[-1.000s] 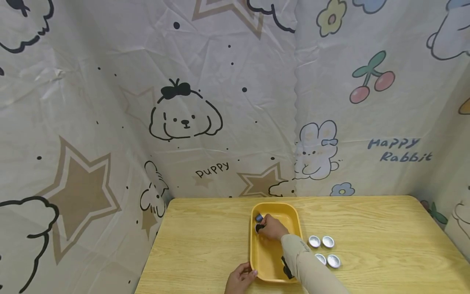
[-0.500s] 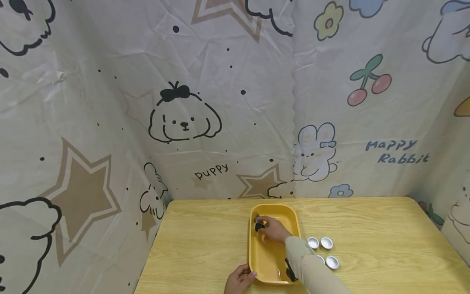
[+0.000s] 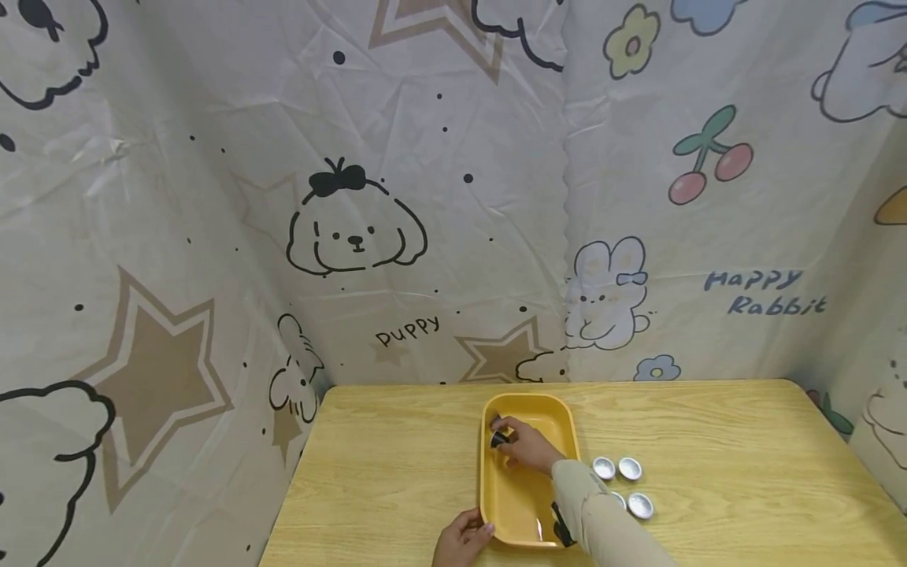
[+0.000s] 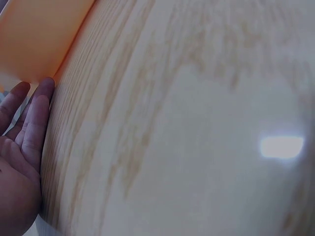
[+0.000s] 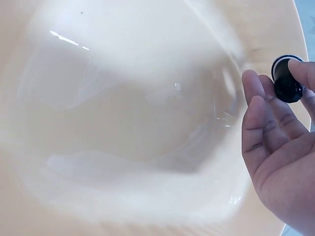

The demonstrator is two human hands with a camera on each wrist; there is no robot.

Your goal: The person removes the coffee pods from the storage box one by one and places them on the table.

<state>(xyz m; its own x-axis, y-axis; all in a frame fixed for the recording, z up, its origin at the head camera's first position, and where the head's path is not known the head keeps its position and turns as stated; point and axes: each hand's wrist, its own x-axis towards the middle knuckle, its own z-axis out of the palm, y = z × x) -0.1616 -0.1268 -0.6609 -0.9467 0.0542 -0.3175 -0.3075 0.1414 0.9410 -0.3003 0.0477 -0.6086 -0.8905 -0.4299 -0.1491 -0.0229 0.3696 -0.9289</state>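
Note:
My right hand (image 3: 530, 449) is inside the yellow tray (image 3: 520, 504), at its far left. It pinches a small black capsule (image 3: 499, 439), tapered with a pale round rim; in the right wrist view the thumb lies on the capsule (image 5: 288, 86) and the other fingers spread out beneath. Right beside it, partly behind a fingertip, a small dark piece (image 3: 495, 421) lies against the tray's left wall; its kind is unclear. At the near left corner my left hand (image 3: 464, 539) touches the tray's outside, its fingers (image 4: 37, 123) fairly straight in the left wrist view.
Several small round white dishes (image 3: 630, 469) stand on the wooden table (image 3: 744, 457) just right of the tray, one partly hidden by the right sleeve (image 3: 602, 512). A printed cloth (image 3: 496, 236) hangs behind the table.
The right hand has shifted slightly right and nearer, its index finger now stretched over the small piece that showed blue before. The head view has tilted a little. The left hand stays at the tray corner.

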